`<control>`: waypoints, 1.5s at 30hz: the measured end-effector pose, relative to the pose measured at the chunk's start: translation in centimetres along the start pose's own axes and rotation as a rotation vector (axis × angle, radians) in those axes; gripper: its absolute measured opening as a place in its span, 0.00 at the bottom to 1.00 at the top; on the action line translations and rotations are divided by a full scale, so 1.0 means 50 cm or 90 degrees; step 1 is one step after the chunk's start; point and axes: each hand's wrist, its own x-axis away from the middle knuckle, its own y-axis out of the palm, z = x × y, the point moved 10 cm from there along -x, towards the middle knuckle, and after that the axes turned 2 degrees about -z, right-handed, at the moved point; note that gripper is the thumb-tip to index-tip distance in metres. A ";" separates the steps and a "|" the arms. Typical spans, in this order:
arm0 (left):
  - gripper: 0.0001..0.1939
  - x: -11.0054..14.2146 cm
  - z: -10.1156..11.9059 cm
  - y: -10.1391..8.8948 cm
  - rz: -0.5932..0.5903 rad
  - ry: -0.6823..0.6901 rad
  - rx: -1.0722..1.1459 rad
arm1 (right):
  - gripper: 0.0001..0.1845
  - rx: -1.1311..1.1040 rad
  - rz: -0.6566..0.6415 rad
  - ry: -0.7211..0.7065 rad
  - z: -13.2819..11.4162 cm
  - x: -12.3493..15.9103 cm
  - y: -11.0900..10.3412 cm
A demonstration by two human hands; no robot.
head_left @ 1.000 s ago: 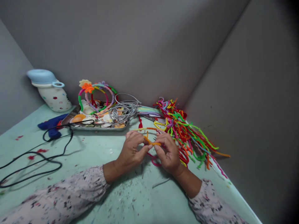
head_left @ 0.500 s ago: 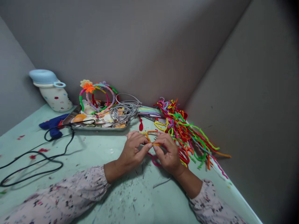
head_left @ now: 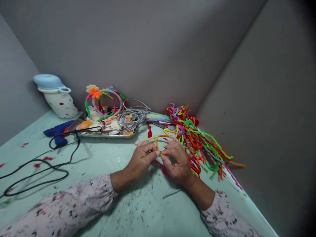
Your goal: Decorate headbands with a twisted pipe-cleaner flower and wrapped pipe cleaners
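My left hand (head_left: 143, 156) and my right hand (head_left: 178, 161) meet above the middle of the table, thumbs and forefingers pinched close together. Between them they hold an orange pipe cleaner (head_left: 156, 144), one stretch of which stands up from the fingertips. Just behind the fingers curves a band wrapped in yellow, orange and pink fuzz (head_left: 163, 136); whether the orange piece is joined to it I cannot tell. A magenta pipe cleaner (head_left: 165, 171) shows below, partly covered by my right hand.
Right of my hands lies a heap of coloured pipe cleaners (head_left: 195, 141), with scissors (head_left: 170, 131) beside it. A metal tray (head_left: 108, 135) holds shells, wire coils (head_left: 134, 117) and fuzzy hoops (head_left: 108, 92). At left are a blue glue gun (head_left: 59, 131), its black cord (head_left: 66, 164) and a bottle (head_left: 60, 100).
My fingertips have shifted slightly around the orange pipe cleaner, and its upright stretch stands straighter. More of the fuzzy band shows behind my hands. The view has moved a little.
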 end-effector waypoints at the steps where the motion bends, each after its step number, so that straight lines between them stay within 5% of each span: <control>1: 0.12 -0.001 -0.004 0.002 -0.003 -0.009 0.011 | 0.09 0.004 -0.001 -0.004 -0.001 0.000 0.000; 6: 0.12 -0.007 -0.009 0.007 -0.011 -0.013 0.027 | 0.08 0.018 -0.005 -0.010 -0.001 0.000 0.004; 18: 0.06 0.016 0.054 -0.030 0.130 0.166 -0.112 | 0.05 0.006 0.055 0.089 0.031 0.005 -0.013; 25: 0.04 0.021 0.080 -0.030 0.131 0.264 -0.130 | 0.05 -0.001 0.054 0.088 0.030 0.003 -0.012; 37: 0.05 0.028 0.093 -0.038 0.169 0.305 -0.146 | 0.05 -0.018 0.054 0.075 0.024 0.000 -0.017; 45: 0.05 0.020 0.082 -0.025 0.117 0.234 -0.184 | 0.06 0.012 0.050 0.056 0.017 0.000 -0.017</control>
